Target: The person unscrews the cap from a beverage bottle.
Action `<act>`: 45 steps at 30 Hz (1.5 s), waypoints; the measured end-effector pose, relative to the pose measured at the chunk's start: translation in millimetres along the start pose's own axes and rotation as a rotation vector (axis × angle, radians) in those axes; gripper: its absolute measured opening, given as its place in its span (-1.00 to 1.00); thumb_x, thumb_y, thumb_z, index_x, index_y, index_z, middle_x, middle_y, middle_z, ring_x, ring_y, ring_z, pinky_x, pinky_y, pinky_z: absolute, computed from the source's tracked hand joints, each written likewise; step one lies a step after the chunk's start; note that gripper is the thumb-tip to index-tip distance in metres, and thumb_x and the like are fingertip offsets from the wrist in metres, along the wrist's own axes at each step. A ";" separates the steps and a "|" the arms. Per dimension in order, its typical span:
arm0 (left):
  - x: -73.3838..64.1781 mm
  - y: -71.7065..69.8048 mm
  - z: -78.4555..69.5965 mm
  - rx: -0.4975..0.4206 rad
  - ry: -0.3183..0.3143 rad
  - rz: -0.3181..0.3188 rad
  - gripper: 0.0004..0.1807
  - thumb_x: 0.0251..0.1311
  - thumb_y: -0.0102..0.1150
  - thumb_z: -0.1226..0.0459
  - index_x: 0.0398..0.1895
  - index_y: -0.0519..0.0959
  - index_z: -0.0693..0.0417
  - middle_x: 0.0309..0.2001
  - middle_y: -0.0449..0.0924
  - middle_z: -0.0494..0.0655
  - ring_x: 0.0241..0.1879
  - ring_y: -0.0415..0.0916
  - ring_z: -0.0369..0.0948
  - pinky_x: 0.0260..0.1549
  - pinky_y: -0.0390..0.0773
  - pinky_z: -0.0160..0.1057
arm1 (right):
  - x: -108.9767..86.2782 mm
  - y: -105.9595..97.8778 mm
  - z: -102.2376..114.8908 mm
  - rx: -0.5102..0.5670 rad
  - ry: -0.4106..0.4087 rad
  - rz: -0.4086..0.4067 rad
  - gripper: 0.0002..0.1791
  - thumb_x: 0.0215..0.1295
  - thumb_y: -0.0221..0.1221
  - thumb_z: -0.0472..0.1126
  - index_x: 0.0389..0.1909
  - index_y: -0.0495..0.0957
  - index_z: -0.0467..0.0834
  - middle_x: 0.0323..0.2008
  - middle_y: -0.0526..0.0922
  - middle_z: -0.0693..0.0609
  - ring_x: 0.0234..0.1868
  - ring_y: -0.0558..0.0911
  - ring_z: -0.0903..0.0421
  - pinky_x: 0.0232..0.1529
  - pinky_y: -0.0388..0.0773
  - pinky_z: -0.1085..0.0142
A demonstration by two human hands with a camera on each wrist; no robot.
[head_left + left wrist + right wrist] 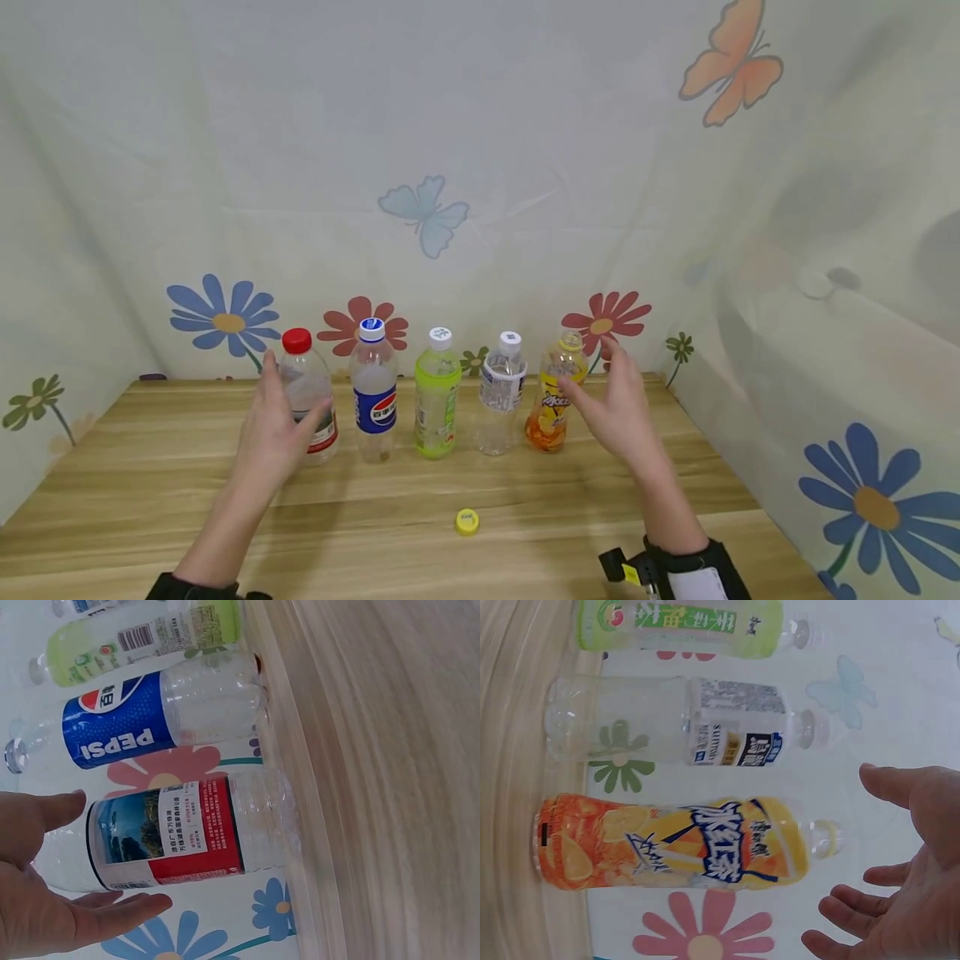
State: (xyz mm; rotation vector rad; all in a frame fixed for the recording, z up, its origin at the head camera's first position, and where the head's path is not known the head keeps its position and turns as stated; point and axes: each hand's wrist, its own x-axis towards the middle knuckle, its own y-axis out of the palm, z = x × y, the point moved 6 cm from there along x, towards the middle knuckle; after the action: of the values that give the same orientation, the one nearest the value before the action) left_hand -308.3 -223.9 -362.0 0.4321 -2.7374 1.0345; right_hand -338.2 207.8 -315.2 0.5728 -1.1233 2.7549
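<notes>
- At the far side of the counter (405, 567), the red-capped bottle (309, 379) is standing upright at the row's left end, and the orange tea bottle (551, 408) is standing, uncapped, at its right end.
- Step in hand, judging by pose: handling the end bottles, one per hand.
- Doing it well: fingers should be closing evenly from both sides, pressing lightly; thin plastic is probably going to be denting otherwise.
- The tea bottle is looking light and tippy; the right hand (618, 408) should be aiming for its body, not its neck.
- The left thumb should be staying clear of the Pepsi bottle (375, 400) next door.
- Wrists should be avoiding the yellow cap (467, 522), lying nearer the person.
- Left hand (273, 425): fingers are spreading, released; thumb and fingers are flanking the red-capped bottle's upper body; contact, cannot tell.
- Right hand: fingers are curving loosely, gripping nothing; in the right wrist view they are hovering just beside the tea bottle's neck, apart from it.
</notes>
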 end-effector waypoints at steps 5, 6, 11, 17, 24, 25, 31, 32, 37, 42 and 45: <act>-0.5 -0.5 -0.9 0.023 0.037 -0.005 0.08 0.43 0.24 0.18 0.61 -0.37 0.33 0.49 -0.05 0.54 0.40 0.10 0.45 0.25 0.21 0.47 | -7.4 -4.2 17.1 -0.008 -0.076 -0.048 -0.05 0.42 0.31 0.00 0.57 -0.01 -0.28 0.38 0.24 -0.35 0.36 0.25 -0.30 0.33 0.26 -0.31; -0.7 -0.6 -1.3 0.028 0.042 -0.006 0.06 0.43 0.23 0.18 0.61 -0.34 0.34 0.49 -0.03 0.53 0.39 0.11 0.44 0.25 0.22 0.47 | -8.6 -4.6 20.5 -0.007 -0.097 -0.056 -0.08 0.42 0.31 -0.03 0.57 0.02 -0.28 0.37 0.27 -0.34 0.35 0.27 -0.29 0.32 0.27 -0.28; -2.2 -1.4 -3.8 0.051 0.057 -0.026 -0.01 0.42 0.25 0.17 0.60 -0.19 0.36 0.45 0.05 0.50 0.35 0.18 0.42 0.21 0.29 0.47 | -14.5 -3.4 35.1 -0.007 -0.180 -0.070 -0.14 0.38 0.36 -0.14 0.52 0.11 -0.32 0.30 0.36 -0.30 0.32 0.33 -0.23 0.32 0.34 -0.18; -8.9 -6.8 -11.0 0.073 0.084 -0.066 -0.07 0.36 0.31 0.16 0.55 -0.02 0.34 0.36 0.17 0.46 0.20 0.32 0.41 0.07 0.44 0.47 | -22.2 1.5 45.8 -0.001 -0.204 -0.043 -0.14 0.35 0.37 -0.17 0.53 0.13 -0.27 0.26 0.39 -0.25 0.29 0.36 -0.21 0.28 0.40 -0.18; -18.5 -12.5 -25.3 0.113 0.106 -0.089 -0.11 0.29 0.35 0.20 0.53 0.06 0.29 0.27 0.21 0.43 0.11 0.37 0.39 -0.03 0.54 0.43 | -28.0 7.2 54.4 -0.018 -0.225 -0.013 -0.16 0.36 0.37 -0.14 0.52 0.16 -0.28 0.25 0.43 -0.22 0.25 0.41 -0.20 0.28 0.43 -0.15; -20.3 -13.2 -27.8 0.120 0.111 -0.094 -0.11 0.28 0.36 0.21 0.53 0.07 0.28 0.26 0.21 0.43 0.10 0.38 0.39 -0.04 0.55 0.42 | -28.8 8.1 55.4 -0.020 -0.226 -0.005 -0.16 0.36 0.37 -0.13 0.51 0.17 -0.27 0.25 0.44 -0.22 0.25 0.42 -0.20 0.26 0.44 -0.15; -30.5 -17.5 -44.0 0.166 0.159 -0.121 -0.10 0.22 0.40 0.21 0.52 0.13 0.22 0.25 0.23 0.44 0.06 0.41 0.40 -0.09 0.57 0.41 | -33.0 12.1 62.7 -0.025 -0.264 0.031 -0.19 0.35 0.39 -0.11 0.49 0.21 -0.21 0.22 0.47 -0.14 0.22 0.46 -0.16 0.21 0.51 -0.10; -31.9 -18.1 -46.7 0.180 0.169 -0.126 -0.11 0.22 0.40 0.20 0.52 0.14 0.22 0.26 0.24 0.44 0.08 0.40 0.39 -0.09 0.57 0.41 | -33.9 12.6 64.0 -0.023 -0.272 0.034 -0.19 0.34 0.39 -0.11 0.49 0.22 -0.19 0.21 0.48 -0.13 0.22 0.47 -0.14 0.21 0.52 -0.10; -38.9 -19.2 -59.2 0.254 0.236 -0.146 -0.13 0.17 0.42 0.20 0.48 0.21 0.23 0.23 0.32 0.44 0.11 0.37 0.36 -0.08 0.55 0.43 | -38.9 16.1 70.1 -0.015 -0.304 0.061 -0.22 0.34 0.40 -0.11 0.47 0.26 -0.17 0.21 0.51 -0.08 0.18 0.51 -0.05 0.12 0.59 -0.01; -46.7 -19.0 -72.7 0.288 0.320 -0.185 -0.15 0.08 0.47 0.23 0.43 0.30 0.25 0.14 0.42 0.39 0.06 0.42 0.32 -0.06 0.56 0.39 | -44.4 21.8 77.2 -0.024 -0.315 0.092 -0.28 0.34 0.40 -0.09 0.42 0.33 -0.18 0.14 0.56 -0.02 0.12 0.56 0.04 0.01 0.64 0.11; -51.5 -17.3 -79.5 0.287 0.350 -0.187 -0.17 0.07 0.47 0.25 0.42 0.32 0.22 0.11 0.45 0.33 0.04 0.44 0.28 -0.08 0.59 0.36 | -48.5 24.5 82.2 -0.031 -0.324 0.097 -0.30 0.33 0.41 -0.08 0.39 0.37 -0.19 0.11 0.59 -0.01 0.09 0.58 0.04 -0.01 0.66 0.14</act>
State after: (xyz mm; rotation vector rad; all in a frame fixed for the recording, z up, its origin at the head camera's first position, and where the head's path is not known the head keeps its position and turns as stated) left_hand -248.7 -172.6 -306.4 0.4857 -2.2081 1.3152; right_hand -274.6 135.0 -295.9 1.0152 -1.2854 2.7873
